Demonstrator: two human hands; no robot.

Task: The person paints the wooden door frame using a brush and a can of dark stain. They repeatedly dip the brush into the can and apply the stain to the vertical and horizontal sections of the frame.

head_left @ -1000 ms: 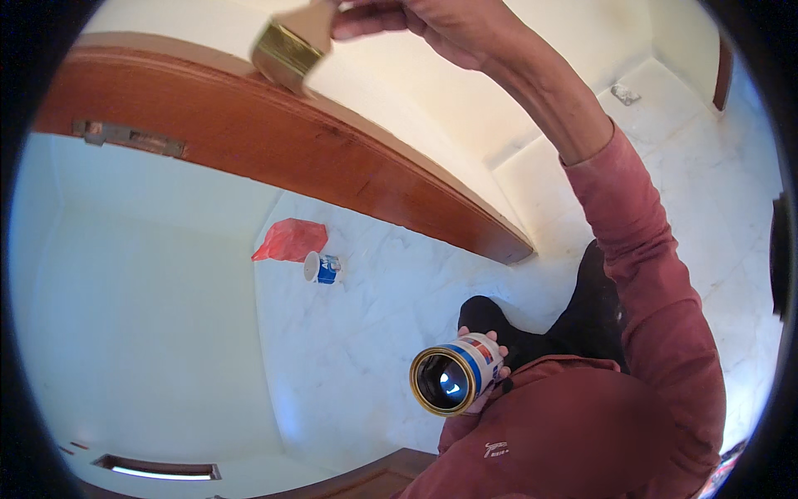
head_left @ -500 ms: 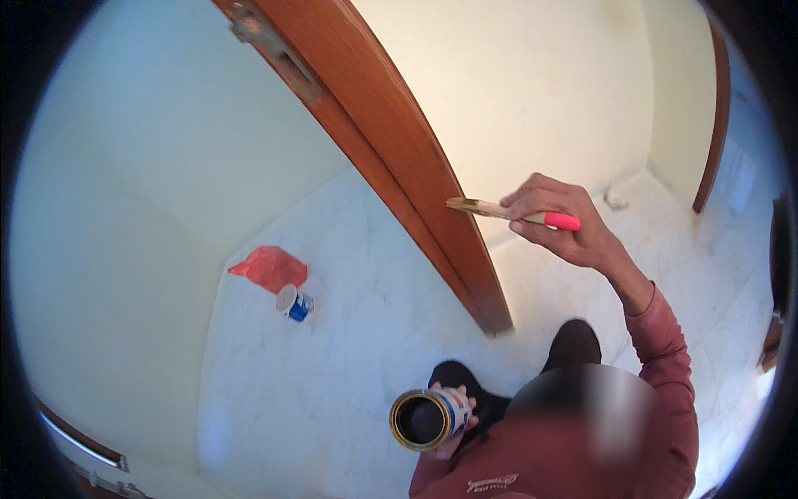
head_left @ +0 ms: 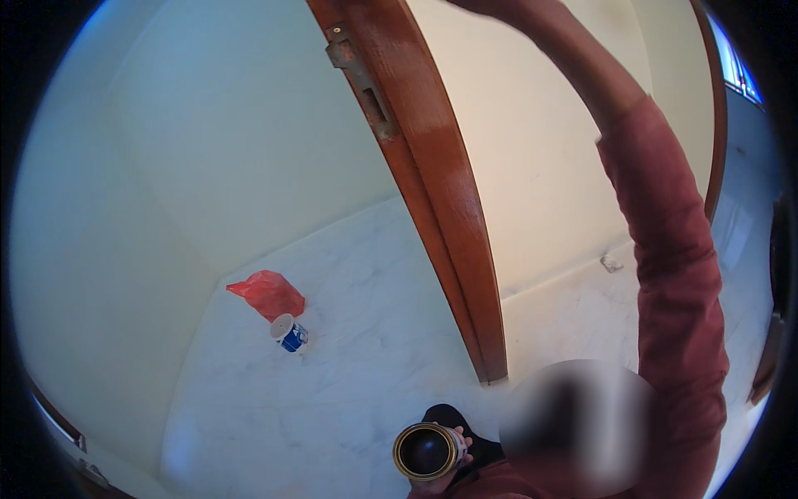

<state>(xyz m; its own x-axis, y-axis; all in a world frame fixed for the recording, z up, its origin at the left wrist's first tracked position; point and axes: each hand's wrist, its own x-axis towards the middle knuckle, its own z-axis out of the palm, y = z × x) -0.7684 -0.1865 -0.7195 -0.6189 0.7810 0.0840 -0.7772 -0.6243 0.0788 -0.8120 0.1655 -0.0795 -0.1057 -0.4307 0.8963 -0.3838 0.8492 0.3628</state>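
Note:
Low in the view, my left hand [head_left: 464, 446] is closed round an open paint can [head_left: 401, 439] with a gold rim and dark contents. My right arm [head_left: 619, 112] reaches up past the wooden door frame. Only the wrist end of my right hand [head_left: 492, 7] shows at the top edge; its fingers and anything in them are cut off. The reddish-brown door frame [head_left: 445, 158] has a glossy sheen on its upper face. A worn metal strike plate [head_left: 363, 83] is set into its left edge.
On the pale marble floor [head_left: 349, 416] left of the frame stands a blue-and-white tub [head_left: 293, 337] beside a crumpled red plastic bag [head_left: 273, 296]. A small crumpled scrap [head_left: 611, 264] lies by the right wall [head_left: 549, 166]. Another brown frame [head_left: 716, 125] rises at far right.
My right hand, which held a paintbrush against the frame's edge, has gone up and mostly out of view. The view has shifted upward along the frame. My left hand still holds the can.

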